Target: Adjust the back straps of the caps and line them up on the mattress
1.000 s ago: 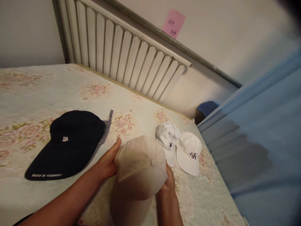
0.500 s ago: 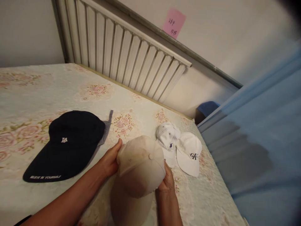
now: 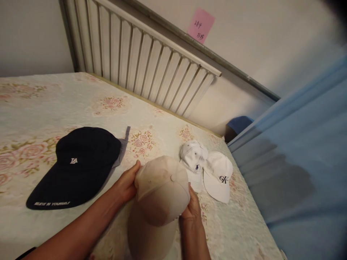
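Note:
A beige cap (image 3: 159, 195) sits low in the middle of the view, its brim pointing toward me. My left hand (image 3: 126, 185) grips its left side with the thumb on top. My right hand (image 3: 192, 206) grips its right side, fingers partly tucked under the crown. Left of the hands lies a dark navy cap (image 3: 78, 166) with a small white logo. Two white caps lie to the right, one with a small blue emblem (image 3: 193, 159) and one with dark letters (image 3: 219, 175).
Everything rests on a bed with a pale floral cover (image 3: 40, 104). A white radiator (image 3: 141, 57) runs along the wall behind it, with a pink sticky note (image 3: 200, 26) above. A blue cloth surface (image 3: 298, 162) rises at the right.
The beige cap has been lowered and turned slightly, its top button shifting a little left and up. Both hands stayed on it. The other caps have not moved.

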A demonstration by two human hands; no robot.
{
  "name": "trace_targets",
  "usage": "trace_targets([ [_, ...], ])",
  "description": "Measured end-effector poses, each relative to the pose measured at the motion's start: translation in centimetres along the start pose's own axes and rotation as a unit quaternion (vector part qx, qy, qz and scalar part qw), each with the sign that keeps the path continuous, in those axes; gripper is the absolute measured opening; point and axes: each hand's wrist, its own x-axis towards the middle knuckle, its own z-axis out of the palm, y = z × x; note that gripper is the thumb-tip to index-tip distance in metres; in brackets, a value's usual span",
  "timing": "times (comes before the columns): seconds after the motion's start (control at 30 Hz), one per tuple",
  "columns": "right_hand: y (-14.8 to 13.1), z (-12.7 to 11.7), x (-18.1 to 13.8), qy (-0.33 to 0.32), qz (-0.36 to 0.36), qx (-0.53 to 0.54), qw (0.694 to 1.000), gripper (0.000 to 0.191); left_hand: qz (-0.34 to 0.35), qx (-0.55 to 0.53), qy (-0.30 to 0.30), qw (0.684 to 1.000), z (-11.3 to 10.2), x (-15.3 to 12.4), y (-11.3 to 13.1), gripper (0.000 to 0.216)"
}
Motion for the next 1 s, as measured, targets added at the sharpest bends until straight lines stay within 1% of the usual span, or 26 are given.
trace_targets([
  [0.27,0.0,-0.2,0.1,-0.002,0.013,0.013,1.000,0.031,-0.005,-0.001,0.018,1.000,-0.6,0.7,-0.1,0.043],
  [0.43,-0.1,-0.1,0.1,0.009,0.022,0.026,0.999,0.036,-0.002,-0.006,0.023,1.000,-0.5,0.5,-0.1,0.042],
  [0.53,-0.1,-0.1,0.1,0.014,0.021,0.027,0.999,0.037,-0.008,-0.013,0.017,1.000,-0.5,0.4,-0.1,0.043],
  [0.73,0.0,-0.3,0.3,0.013,0.007,0.020,1.000,0.033,-0.015,-0.015,0.017,1.000,-0.8,0.4,-0.2,0.044],
  [1.0,0.1,-0.7,0.4,0.024,0.014,0.032,0.999,0.034,-0.014,-0.013,0.012,1.000,-1.2,0.4,-0.2,0.042],
])
